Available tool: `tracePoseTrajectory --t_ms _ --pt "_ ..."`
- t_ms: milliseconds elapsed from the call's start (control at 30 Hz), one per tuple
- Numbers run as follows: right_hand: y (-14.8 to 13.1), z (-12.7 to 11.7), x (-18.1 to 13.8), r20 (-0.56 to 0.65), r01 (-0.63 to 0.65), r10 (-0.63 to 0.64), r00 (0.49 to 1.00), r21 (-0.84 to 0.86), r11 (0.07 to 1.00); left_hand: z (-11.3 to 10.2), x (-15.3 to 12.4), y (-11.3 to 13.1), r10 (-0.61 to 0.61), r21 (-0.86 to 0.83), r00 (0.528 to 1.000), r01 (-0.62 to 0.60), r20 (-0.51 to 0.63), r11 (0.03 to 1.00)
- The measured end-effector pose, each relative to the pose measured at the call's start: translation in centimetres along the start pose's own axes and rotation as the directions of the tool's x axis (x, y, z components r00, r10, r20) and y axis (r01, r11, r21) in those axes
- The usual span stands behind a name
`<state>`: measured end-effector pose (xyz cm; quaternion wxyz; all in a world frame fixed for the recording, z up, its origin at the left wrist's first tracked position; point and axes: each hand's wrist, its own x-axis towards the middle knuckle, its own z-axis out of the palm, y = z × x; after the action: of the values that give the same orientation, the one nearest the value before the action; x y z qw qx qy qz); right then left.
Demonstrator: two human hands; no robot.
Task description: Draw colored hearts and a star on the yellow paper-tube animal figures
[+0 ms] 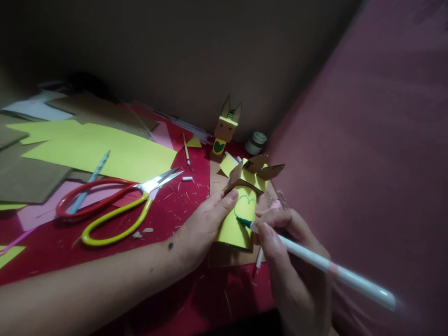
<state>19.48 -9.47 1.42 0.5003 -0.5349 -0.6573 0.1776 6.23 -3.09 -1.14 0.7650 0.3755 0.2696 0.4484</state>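
My left hand [206,224] grips a yellow paper tube figure [234,233] from its left side, thumb lying on the front. Flaps and pieces of brown cardboard [257,164] are fixed to the figure's far end. A green heart outline is drawn on the yellow paper. Pinched in my right hand [290,261] is a white marker [336,270], its green tip touching the paper at the outline's lower left. Behind them stands a finished-looking cardboard animal figure [226,128] with tall ears and a filled green heart.
Large scissors [122,210] with red and yellow handles lie at left, over a light blue pencil [89,182]. Yellow paper sheets [101,147] and cardboard [31,179] cover the red table's [175,205] left side. A white jar [256,142] stands near the pink wall [378,163].
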Motion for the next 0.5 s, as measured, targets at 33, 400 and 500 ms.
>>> tracePoseTrajectory --t_ms 33,400,500 --pt "-0.03 0.01 0.03 -0.002 0.003 -0.003 1.000 0.004 1.000 0.00 -0.01 -0.02 0.003 0.002 1.000 -0.003 -0.003 1.000" --pt "-0.41 -0.32 -0.62 -0.034 -0.031 0.031 0.999 0.007 1.000 -0.01 -0.09 -0.03 -0.037 0.037 0.999 0.036 0.007 0.999" --pt "-0.54 -0.37 -0.79 -0.047 -0.061 0.062 0.997 0.024 0.998 0.05 -0.08 -0.03 -0.050 0.051 0.999 0.050 -0.001 0.997"
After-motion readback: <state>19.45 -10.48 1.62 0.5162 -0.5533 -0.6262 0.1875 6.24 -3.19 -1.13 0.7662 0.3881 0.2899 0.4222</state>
